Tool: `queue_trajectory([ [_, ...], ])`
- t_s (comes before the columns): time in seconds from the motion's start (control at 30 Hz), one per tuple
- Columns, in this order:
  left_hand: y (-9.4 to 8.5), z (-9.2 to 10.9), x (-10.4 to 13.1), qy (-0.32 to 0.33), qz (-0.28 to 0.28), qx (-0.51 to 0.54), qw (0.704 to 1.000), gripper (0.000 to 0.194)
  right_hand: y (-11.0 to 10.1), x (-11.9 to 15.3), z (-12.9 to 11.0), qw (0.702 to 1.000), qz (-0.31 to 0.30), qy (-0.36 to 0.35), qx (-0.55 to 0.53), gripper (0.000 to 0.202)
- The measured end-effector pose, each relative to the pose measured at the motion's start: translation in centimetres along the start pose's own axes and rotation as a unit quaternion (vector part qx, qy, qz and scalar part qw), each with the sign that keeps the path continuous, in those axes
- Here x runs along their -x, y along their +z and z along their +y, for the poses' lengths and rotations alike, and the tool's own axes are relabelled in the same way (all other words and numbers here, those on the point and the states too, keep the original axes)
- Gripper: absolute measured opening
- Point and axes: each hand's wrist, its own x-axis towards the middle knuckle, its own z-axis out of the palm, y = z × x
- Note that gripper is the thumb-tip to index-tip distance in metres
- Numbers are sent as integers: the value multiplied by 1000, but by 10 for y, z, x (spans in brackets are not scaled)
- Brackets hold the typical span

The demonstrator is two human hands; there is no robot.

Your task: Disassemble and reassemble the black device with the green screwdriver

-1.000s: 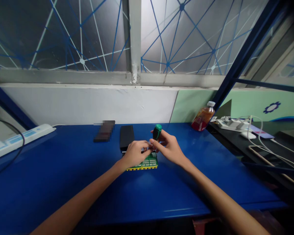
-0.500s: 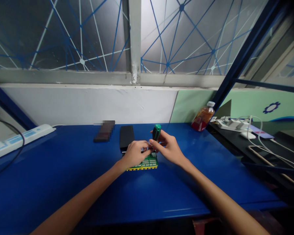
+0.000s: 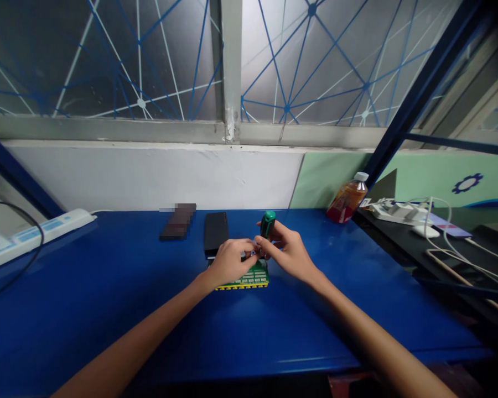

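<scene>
My right hand (image 3: pixel 291 249) is wrapped round a screwdriver (image 3: pixel 268 221) with a green and black handle, held almost upright. Its lower end is hidden behind the fingers. Touching or nearly touching it, my left hand (image 3: pixel 233 260) has thumb and fingertips drawn together above a green circuit board (image 3: pixel 255 275). Whatever those fingertips pinch is too small and covered to name. The board has rows of pale parts and a yellow strip along its near edge; my left hand covers much of it.
Behind the board lies a black flat case (image 3: pixel 216 232), with a dark, partly blurred slab (image 3: pixel 178 222) to its left. A white power strip (image 3: pixel 37 237) sits at the left of the blue table (image 3: pixel 182 337). A drink bottle (image 3: pixel 347 199) leans at the back right, near cables on a black desk.
The view has shifted very slightly. Both hands and the screwdriver keep nearly the same place over the board, with the left fingertips a touch differently set.
</scene>
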Motion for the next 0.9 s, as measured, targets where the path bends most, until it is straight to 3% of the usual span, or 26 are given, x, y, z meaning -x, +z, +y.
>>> queue_trajectory([
  [0.6,-1,1,0,-20,6,13,1000,15,-2,0,0,1000,17,1,9,34],
  [0.9,-1,0,0,-13,6,0,1000,21,0,1,2,1000,15,-6,18,33],
])
